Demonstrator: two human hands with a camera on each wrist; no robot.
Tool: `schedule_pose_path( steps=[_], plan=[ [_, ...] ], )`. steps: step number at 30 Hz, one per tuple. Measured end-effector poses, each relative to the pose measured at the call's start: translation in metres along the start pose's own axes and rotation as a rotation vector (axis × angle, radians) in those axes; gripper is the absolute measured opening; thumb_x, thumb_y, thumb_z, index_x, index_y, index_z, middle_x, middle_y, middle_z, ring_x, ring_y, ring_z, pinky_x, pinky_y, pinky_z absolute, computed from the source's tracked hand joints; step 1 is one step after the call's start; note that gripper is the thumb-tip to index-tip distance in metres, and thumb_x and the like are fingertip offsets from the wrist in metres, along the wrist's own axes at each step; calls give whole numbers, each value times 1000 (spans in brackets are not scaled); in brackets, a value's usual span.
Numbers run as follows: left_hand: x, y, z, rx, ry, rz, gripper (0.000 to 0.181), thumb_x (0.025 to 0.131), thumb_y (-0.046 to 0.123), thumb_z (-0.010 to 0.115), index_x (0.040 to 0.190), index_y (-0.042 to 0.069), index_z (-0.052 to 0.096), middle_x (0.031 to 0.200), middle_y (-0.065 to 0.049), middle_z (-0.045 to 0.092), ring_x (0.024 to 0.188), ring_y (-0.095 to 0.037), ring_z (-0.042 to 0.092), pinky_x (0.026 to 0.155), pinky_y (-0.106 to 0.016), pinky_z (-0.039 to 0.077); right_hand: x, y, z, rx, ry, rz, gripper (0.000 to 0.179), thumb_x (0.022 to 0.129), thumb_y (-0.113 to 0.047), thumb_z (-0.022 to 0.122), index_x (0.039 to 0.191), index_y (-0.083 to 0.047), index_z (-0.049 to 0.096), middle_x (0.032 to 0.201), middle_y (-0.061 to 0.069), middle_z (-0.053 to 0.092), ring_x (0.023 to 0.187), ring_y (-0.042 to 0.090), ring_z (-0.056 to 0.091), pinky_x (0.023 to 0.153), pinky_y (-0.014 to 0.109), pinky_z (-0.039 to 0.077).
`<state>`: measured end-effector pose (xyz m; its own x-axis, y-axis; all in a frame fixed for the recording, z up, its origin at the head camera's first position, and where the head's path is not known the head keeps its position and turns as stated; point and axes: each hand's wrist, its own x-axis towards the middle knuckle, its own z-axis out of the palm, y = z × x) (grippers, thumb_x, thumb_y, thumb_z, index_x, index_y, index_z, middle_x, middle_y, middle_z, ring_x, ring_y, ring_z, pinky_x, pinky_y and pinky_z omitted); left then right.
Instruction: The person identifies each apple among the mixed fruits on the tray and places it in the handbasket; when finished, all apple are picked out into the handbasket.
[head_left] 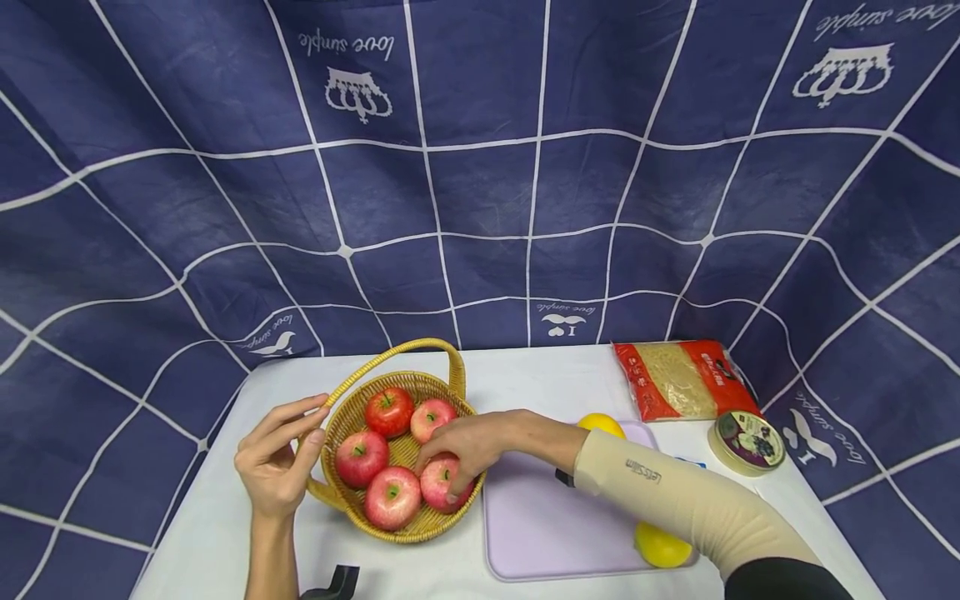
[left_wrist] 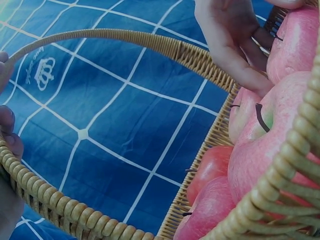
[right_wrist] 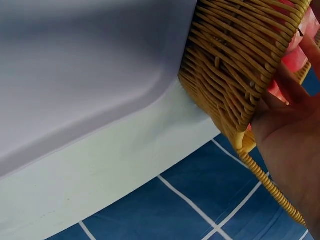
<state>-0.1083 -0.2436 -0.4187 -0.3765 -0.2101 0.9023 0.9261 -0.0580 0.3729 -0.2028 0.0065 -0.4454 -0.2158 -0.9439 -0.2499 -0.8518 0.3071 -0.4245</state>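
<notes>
A wicker basket [head_left: 401, 533] with a tall handle [head_left: 390, 354] stands at the left of the table, several apples inside. My left hand [head_left: 281, 458] holds the handle between thumb and fingers on its left side; in the left wrist view those fingertips [left_wrist: 7, 120] show at the edge. Over the basket's right rim reaches my right hand [head_left: 476, 446], its thumb and fingers around a pink apple [head_left: 437, 483]. Another pink apple [head_left: 392, 497] lies beside that one, and a redder apple [head_left: 389, 412] sits toward the back. The right wrist view shows the hand inside the rim, its fingertips partly hidden.
Right of the basket lies a lilac tray [head_left: 555, 533] with a yellow lemon-like fruit [head_left: 663, 546] at its front right and another yellow fruit [head_left: 602, 425] at its back, partly behind the right arm. A red food packet [head_left: 684, 381] and a round tin [head_left: 746, 443] are at the back right.
</notes>
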Motion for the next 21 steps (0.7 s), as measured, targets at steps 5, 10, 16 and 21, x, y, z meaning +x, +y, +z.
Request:
schedule_pose_path(
  steps=[5,10,16,21],
  plan=[
    [1,2,-1,39,-9,-20,19,69,-25,56,85,-27,66,100,-29,72,94,-26,71,77,-17,56,-9,1,-2,25,63,-18,48,80,-35,81,126,-31,67,116,-16,61,106,0,54,95,14,42],
    [7,14,9,149,1,-10,18,73,-20,56,85,-24,69,98,-27,73,91,-24,70,73,-17,52,-30,4,-2,61,209,-38,42,86,-38,76,126,-27,67,120,-15,60,108,4,56,95,16,44],
    [29,44,47,494,77,110,17,80,-1,63,80,-13,75,95,-20,76,104,-29,60,98,-32,41,-73,17,-6,154,502,26,32,93,-34,71,124,-26,68,114,-15,64,104,8,60,93,28,52],
    [32,47,105,462,57,309,21,85,10,66,78,-6,77,89,-20,75,98,-37,61,96,-38,45,-115,48,-4,17,714,350,35,95,-42,66,127,-27,67,125,-11,67,121,14,59,107,43,45]
  ],
)
